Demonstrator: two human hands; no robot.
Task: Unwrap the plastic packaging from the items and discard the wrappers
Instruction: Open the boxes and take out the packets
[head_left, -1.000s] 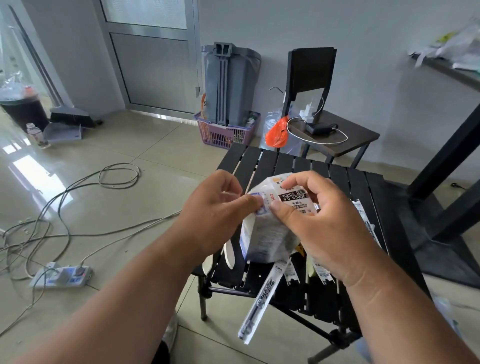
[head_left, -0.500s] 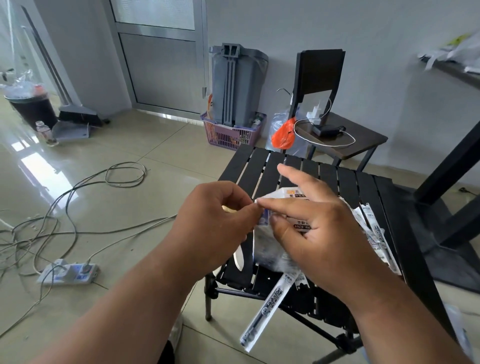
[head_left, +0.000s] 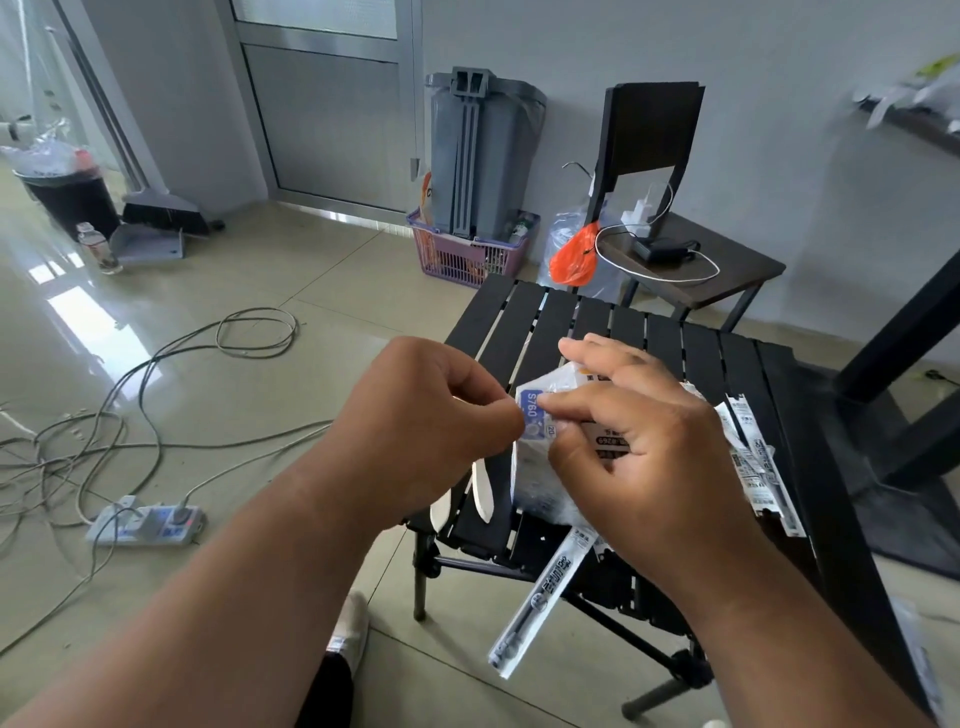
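Nearest the camera, a wrapped pen (head_left: 540, 592) is sticking out over the near edge of the black slatted table (head_left: 566, 317), pointing toward 7 o'clock. Just above it, the left hand (head_left: 426, 431) is curling its fingers and pinching the packet (head_left: 537, 467) at its 9 o'clock corner, while the right hand (head_left: 639, 447) is pinching the same corner with thumb and forefinger, its other fingers spreading over the top. More wrapped pens (head_left: 753, 457) are lying at 3 o'clock of the hands, and at 12 o'clock a grey bin (head_left: 483, 156) is standing in a purple basket (head_left: 467, 254).
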